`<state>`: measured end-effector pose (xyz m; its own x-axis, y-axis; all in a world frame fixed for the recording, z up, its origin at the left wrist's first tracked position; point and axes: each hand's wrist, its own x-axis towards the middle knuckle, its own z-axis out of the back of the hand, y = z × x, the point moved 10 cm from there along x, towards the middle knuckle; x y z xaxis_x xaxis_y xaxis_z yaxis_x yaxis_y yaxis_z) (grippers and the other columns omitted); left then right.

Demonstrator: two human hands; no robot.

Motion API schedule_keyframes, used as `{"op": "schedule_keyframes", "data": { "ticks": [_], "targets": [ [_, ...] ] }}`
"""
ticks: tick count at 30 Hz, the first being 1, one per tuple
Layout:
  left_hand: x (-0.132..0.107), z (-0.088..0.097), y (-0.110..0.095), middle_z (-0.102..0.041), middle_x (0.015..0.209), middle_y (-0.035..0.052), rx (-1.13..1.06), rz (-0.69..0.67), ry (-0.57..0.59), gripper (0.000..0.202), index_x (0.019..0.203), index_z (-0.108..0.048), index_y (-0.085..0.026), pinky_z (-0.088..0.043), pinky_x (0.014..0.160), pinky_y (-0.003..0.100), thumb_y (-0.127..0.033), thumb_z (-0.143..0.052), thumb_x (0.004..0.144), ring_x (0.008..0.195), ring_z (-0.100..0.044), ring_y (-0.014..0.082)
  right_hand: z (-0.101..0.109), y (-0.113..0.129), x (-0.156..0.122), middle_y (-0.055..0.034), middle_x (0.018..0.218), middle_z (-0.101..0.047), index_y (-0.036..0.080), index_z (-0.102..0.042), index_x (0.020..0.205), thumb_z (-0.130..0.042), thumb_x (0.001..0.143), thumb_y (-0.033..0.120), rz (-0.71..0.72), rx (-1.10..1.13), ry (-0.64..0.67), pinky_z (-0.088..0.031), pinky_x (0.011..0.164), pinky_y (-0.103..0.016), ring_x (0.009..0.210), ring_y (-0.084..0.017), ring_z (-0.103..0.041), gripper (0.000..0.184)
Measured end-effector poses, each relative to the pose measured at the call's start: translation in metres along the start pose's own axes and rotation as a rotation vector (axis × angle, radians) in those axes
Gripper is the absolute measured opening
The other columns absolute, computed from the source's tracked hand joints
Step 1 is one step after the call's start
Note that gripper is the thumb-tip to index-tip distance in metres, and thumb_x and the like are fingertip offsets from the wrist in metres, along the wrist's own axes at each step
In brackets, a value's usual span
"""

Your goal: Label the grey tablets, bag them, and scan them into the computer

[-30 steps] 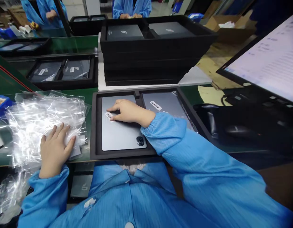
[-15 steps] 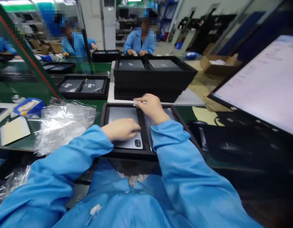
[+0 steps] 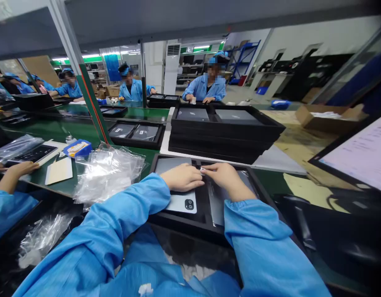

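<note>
A silver tablet (image 3: 181, 204), back side up with a dark camera block at its corner, is in the left compartment of a black tray (image 3: 178, 222). My left hand (image 3: 183, 177) rests across it, fingers together and bent near its right edge; what they hold, if anything, is hidden. Close by, my right hand (image 3: 223, 176) pinches a small white piece (image 3: 202, 169), perhaps a sticker, above the divider. Under my right wrist, a second tablet in clear film (image 3: 217, 206) occupies the right compartment.
Stacked black trays (image 3: 218, 142) with tablets stand just behind. Left are clear plastic bags (image 3: 108, 173), a blue box (image 3: 78, 147) and another person's hand (image 3: 20, 169). A monitor (image 3: 357, 152) stands right. A co-worker (image 3: 205, 86) is beyond the stack.
The view has tilted up and left. My right hand has come down from above the tray's far edge, and my left hand has shifted forward; the two are now close together.
</note>
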<state>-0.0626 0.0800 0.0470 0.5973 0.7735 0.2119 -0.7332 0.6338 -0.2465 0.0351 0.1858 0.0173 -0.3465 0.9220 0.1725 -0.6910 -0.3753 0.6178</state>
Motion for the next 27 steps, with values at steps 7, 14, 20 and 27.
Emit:
{"op": "schedule_keyframes", "data": {
  "ticks": [7, 14, 20, 27],
  "targets": [
    [-0.050, 0.084, 0.027, -0.069, 0.093, 0.0164, -0.213, -0.063, -0.621, 0.064, 0.081, -0.060, -0.020, -0.050, 0.096, 0.044, -0.061, -0.018, 0.107, 0.097, -0.064, 0.0257, -0.057, 0.074, -0.031, -0.0067, 0.094, -0.084, 0.024, -0.088, 0.090, -0.083, 0.076, 0.020, 0.270, 0.124, 0.335, -0.056, 0.081, -0.030, 0.087, -0.025, -0.077, 0.015],
    [-0.020, 0.053, 0.024, -0.070, 0.096, 0.0134, -0.147, -0.072, -0.376, 0.049, 0.087, -0.063, -0.020, -0.050, 0.094, 0.042, -0.052, -0.031, 0.107, 0.098, -0.065, 0.0251, -0.033, 0.071, -0.010, -0.0002, 0.084, -0.082, 0.023, -0.086, 0.083, -0.084, 0.079, 0.015, 0.232, 0.239, 0.187, -0.050, 0.080, -0.024, 0.084, -0.019, -0.074, 0.008],
    [-0.004, -0.019, 0.010, -0.066, 0.099, 0.0150, 0.064, -0.104, 0.114, 0.029, 0.093, -0.063, -0.017, -0.049, 0.091, 0.041, -0.032, -0.040, 0.102, 0.095, -0.060, 0.0258, 0.084, 0.020, -0.025, -0.0059, 0.109, -0.080, 0.018, -0.082, 0.103, -0.062, 0.100, 0.027, 0.023, 0.399, -0.510, -0.053, 0.096, -0.030, 0.107, -0.021, -0.071, 0.023],
    [0.021, -0.030, -0.044, -0.067, 0.107, 0.0144, -0.008, 0.042, 0.036, 0.030, 0.111, -0.064, -0.015, -0.053, 0.090, 0.043, -0.042, -0.052, 0.103, 0.097, -0.064, 0.0277, 0.123, -0.019, -0.136, -0.0068, 0.094, -0.074, 0.021, -0.076, 0.102, -0.054, 0.102, 0.047, -0.055, 0.617, -0.752, -0.058, 0.079, -0.030, 0.092, -0.021, -0.071, 0.034]
  ]
}}
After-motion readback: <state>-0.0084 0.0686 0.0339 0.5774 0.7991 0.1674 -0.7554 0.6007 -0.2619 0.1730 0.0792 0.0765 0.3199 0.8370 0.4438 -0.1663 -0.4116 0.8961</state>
